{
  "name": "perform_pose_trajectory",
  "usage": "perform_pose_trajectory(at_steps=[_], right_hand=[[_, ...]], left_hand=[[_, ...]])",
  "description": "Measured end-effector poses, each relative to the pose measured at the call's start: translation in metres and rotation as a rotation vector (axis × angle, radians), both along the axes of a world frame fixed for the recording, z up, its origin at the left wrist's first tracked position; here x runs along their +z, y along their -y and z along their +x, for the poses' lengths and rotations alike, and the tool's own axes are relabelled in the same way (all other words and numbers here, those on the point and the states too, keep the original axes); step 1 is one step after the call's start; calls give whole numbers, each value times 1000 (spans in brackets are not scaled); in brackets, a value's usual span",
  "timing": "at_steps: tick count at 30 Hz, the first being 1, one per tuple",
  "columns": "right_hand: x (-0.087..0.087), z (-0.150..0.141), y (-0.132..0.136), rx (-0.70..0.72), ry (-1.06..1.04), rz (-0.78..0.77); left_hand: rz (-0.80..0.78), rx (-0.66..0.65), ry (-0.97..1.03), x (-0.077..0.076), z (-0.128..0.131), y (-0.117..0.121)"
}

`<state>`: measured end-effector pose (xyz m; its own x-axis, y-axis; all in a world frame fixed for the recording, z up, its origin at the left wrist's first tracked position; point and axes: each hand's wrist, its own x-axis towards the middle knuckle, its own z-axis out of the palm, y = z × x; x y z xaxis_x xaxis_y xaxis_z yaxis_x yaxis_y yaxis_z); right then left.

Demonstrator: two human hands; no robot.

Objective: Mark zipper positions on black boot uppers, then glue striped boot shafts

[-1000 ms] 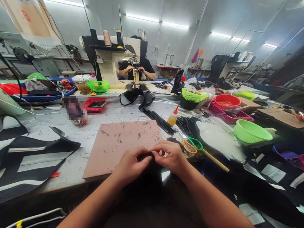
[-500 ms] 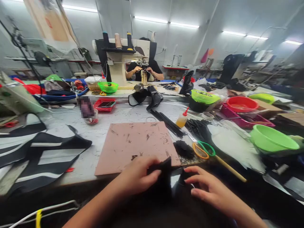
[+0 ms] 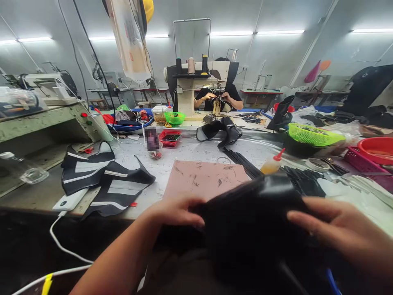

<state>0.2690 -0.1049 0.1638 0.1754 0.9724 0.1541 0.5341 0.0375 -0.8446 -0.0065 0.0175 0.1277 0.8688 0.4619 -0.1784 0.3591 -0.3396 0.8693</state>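
A glossy black leather piece point(image 3: 251, 217), large and somewhat blurred, is held up in front of me at the table's near edge. My left hand point(image 3: 179, 211) is closed on its left edge, with the thumb in front. On the far side my right hand point(image 3: 334, 223) grips the upper right part, thumb in front and fingers partly hidden behind. The leather covers the near part of a pinkish board point(image 3: 196, 174) with dark scuffs. Lower parts of the piece merge with the dark area below, so its full shape cannot be made out.
Black panels with white strips point(image 3: 119, 180) lie at the left, near a white power bank point(image 3: 72, 200). A glue bottle with a red tip point(image 3: 272, 164), black strips point(image 3: 241, 162) and a green basket point(image 3: 316, 134) are at the right. Across the table a co-worker sits at a sewing machine point(image 3: 184, 98).
The black leather has come up into view between my hands, and my right hand, open before, now grips it. My view has turned left; the scissors are no longer visible.
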Motion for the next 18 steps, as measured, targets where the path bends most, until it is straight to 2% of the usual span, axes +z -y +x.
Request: perform_pose_trajectory(at_steps=[2,4,7,9,11,13,15,16,18], right_hand=[[17,-3,-37,48,61,55],[30,-10,-79,2,55,158],[42,-21,-125,-57,-27,403],[39,-27,-137,-84,-53,529],[21,-30,-136,-104,-57,527],[-14,-33,-128,-57,-68,385],[-58,-34,-117,30,-91,166],[-82,-34,-110,45,-117,92],[-123,-35,-95,47,-122,-6]], left_hand=[[141,146,85,13,-1,-17],[347,349,205,30,1,-38],[692,672,359,60,1,-61],[947,812,406,73,-2,-63],[1163,841,422,72,-6,-55],[1256,768,398,52,-9,-44],[1182,663,312,14,-12,-33],[1075,599,251,-8,-13,-29],[750,471,113,-50,-15,-19]])
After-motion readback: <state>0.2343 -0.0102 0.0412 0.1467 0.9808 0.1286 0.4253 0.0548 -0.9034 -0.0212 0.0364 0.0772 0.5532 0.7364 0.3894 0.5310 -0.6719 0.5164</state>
